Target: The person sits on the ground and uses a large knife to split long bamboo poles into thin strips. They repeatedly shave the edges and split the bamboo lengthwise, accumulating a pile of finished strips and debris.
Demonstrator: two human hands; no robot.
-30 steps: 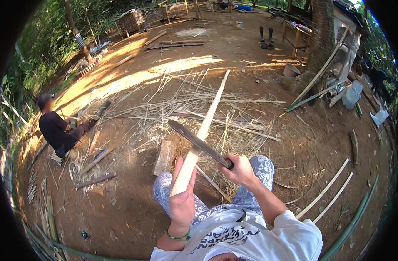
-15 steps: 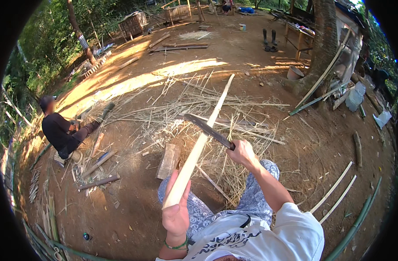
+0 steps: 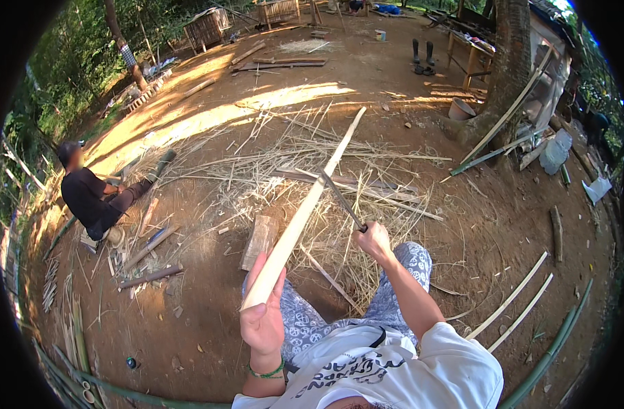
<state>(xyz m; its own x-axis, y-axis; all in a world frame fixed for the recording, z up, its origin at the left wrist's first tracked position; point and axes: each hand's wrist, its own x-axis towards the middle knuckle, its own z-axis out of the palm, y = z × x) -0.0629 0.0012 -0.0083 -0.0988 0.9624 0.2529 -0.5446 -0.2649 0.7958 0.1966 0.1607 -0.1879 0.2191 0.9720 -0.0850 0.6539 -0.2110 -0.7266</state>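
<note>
A long pale bamboo strip [image 3: 300,223] runs from my lap out over the ground, its wide end toward me and its thin end pointing away. My left hand [image 3: 263,327] holds that wide end, with the thumb on one side and the fingers behind it. In my right hand [image 3: 374,241] is the handle of a long-bladed knife [image 3: 340,199]. The blade slants up and left from my fist, and its tip meets the strip's right edge about two thirds of the way along. Beside the strip, in front of my left knee, lies a wooden block [image 3: 261,238].
Shavings and thin strips [image 3: 278,163] litter the ground ahead. A co-worker in dark clothes [image 3: 90,198] sits at the left among bamboo pieces. Two pale strips [image 3: 520,313] and a green pole [image 3: 557,351] lie at my right. A tree trunk [image 3: 508,61] rises at far right.
The blade has turned from lying across the strip to pointing more steeply away, with its tip now at the strip's edge. The strip's near end and my left hand have shifted slightly left.
</note>
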